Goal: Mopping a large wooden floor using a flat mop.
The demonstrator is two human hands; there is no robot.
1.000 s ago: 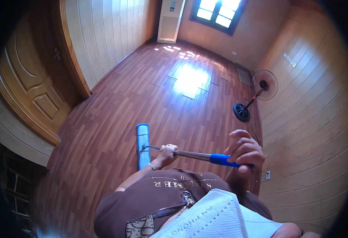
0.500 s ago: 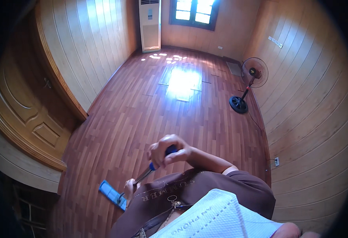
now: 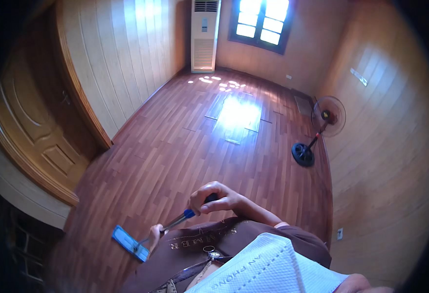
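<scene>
You are holding a flat mop [image 3: 130,243] slantwise in front of your body, its rectangular blue head lying low and to your left over the wood-plank floor [image 3: 175,161]; whether the head is pressing on the planks, you cannot tell from this view. Your right hand [image 3: 212,198] is curling closed around the upper end of the handle, just above the blue sleeve [image 3: 189,213] on its grip. Your left hand [image 3: 156,234] is wrapping around the metal pole [image 3: 173,223] farther down, near the head; it is showing only in part beside your brown shirt [image 3: 273,237], so how tightly its fingers are closing, you cannot tell. Ahead, sunlight is glaring off the planks. A pedestal fan [image 3: 318,134] is standing near the right wall, a floor-standing air conditioner [image 3: 204,36] is standing to the left of the window [image 3: 260,22], and a panelled wooden door [image 3: 43,122] is filling part of the left side.
</scene>
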